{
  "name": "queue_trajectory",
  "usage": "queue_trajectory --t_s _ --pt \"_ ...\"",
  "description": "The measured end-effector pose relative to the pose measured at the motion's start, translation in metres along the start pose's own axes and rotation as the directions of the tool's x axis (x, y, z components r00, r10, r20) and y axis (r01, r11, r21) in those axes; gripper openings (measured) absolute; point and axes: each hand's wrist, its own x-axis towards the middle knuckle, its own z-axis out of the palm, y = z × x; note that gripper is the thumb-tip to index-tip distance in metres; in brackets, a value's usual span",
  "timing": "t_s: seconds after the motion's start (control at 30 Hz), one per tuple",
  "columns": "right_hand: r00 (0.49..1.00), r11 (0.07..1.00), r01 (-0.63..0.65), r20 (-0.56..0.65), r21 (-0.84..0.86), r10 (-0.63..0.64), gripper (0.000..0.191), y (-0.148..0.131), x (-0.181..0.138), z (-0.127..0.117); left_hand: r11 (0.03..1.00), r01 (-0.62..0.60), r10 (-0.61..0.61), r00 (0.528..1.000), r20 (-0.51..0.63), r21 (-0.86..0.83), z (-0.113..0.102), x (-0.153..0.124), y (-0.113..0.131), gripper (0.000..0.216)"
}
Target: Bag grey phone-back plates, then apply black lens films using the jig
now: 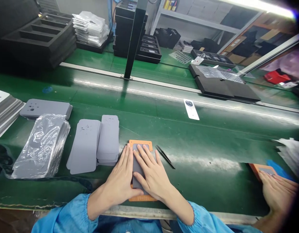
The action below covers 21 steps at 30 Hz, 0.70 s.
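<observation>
An orange tray [140, 143] lies on the green belt [212, 142] near the front edge, with a grey flat panel [137, 165] set in it. My left hand [121, 181] lies flat along the panel's left side, fingers stretched out. My right hand [153, 173] rests flat on top of the panel, fingers spread. Black tweezers [165, 156] lie on the belt just right of the tray. Two fanned stacks of grey panels [96, 144] sit to the left of the tray.
A plastic-wrapped bundle of panels [41, 145] and more grey stacks [46, 108] lie at the left. A white card [191, 109] lies mid-belt. Black foam trays [40, 35] stand at the back. Another person's hand [277, 191] presses a second orange tray [263, 169] at the right.
</observation>
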Motion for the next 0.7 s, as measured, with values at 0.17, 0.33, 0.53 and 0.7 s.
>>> queue_trajectory --t_s 0.17,0.33,0.53,0.7 --pt "1.0 0.999 -0.014 -0.019 0.034 0.014 0.072 0.0 0.003 -0.004 1.0 0.001 -0.001 1.0 0.003 0.002 0.0 0.0 0.001 0.145" --pt "0.975 0.977 -0.051 -0.202 0.208 0.094 0.059 0.007 -0.009 -0.004 1.0 0.012 -0.012 1.0 -0.016 -0.011 -0.003 -0.002 0.004 0.134" --pt "0.855 0.914 -0.278 -0.359 0.295 0.376 0.039 0.009 -0.031 0.015 1.0 0.021 -0.02 0.986 -0.166 0.002 -0.007 -0.001 0.013 0.069" --pt "0.852 0.832 -0.301 -0.262 0.465 0.454 0.044 0.003 -0.038 0.014 0.994 0.072 -0.092 0.952 -0.291 -0.079 -0.01 0.001 0.021 0.016"
